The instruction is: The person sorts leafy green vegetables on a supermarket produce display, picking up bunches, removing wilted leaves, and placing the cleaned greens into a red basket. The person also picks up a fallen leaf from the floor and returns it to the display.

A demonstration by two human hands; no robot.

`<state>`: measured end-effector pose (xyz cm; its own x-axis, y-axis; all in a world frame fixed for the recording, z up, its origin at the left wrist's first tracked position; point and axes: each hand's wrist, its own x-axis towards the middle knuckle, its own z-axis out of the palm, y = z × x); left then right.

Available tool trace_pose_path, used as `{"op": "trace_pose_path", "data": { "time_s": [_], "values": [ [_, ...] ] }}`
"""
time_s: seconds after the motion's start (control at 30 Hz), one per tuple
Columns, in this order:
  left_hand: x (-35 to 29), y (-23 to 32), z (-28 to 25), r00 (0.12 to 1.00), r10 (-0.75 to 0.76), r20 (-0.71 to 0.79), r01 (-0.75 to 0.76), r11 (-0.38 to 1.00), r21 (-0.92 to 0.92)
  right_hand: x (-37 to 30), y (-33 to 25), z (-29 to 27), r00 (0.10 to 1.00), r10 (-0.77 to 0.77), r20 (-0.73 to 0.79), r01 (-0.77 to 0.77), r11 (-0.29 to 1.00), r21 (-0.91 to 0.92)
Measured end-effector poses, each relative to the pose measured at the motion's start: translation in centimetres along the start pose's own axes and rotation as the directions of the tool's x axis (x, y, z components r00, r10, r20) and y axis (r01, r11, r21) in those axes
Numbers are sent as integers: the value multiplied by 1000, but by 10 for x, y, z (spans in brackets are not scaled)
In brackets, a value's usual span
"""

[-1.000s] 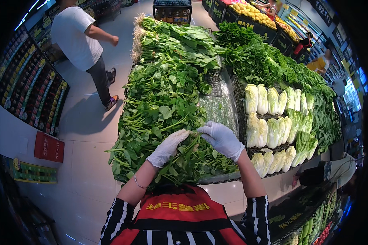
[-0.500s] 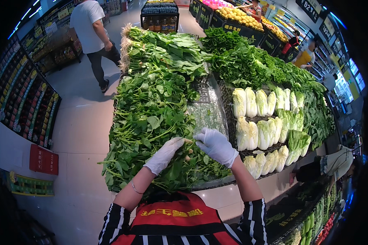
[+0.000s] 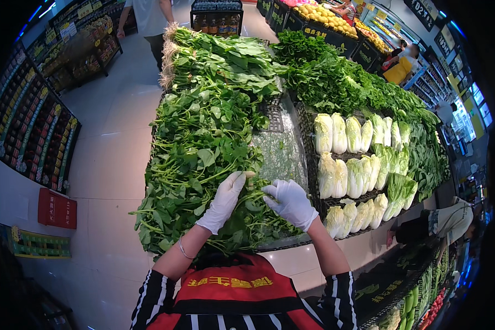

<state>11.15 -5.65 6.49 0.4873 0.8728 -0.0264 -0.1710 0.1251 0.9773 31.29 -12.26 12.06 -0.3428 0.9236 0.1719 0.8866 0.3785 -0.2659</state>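
White-gloved left hand [image 3: 224, 201] and right hand [image 3: 289, 203] gripped stems of leafy greens [image 3: 203, 154], fingers curled; black crates [image 3: 319, 192] held pale cabbages [image 3: 346, 165].

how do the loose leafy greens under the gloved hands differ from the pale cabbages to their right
The leafy greens are dark green, thin-stemmed and heaped loosely; the napa cabbages are pale, compact heads.
The greens sprawl across the stand's near side; the cabbages stand in neat rows on black racks.
The left hand and right hand touch the greens, not the cabbages.
Both lie on the same produce stand.
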Motion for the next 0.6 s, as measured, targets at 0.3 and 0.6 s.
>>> {"op": "trace_pose_path", "data": {
  "time_s": [0.3,0.6],
  "values": [
    [-1,-9,2,1000,19,-13,-16,980,196,-6,-7,14,991,13,-133,-26,996,-91],
    [9,-41,10,990,-6,-141,9,1000,19,-34,21,47,517,828,-217,-186,356,916]
  ]
}}
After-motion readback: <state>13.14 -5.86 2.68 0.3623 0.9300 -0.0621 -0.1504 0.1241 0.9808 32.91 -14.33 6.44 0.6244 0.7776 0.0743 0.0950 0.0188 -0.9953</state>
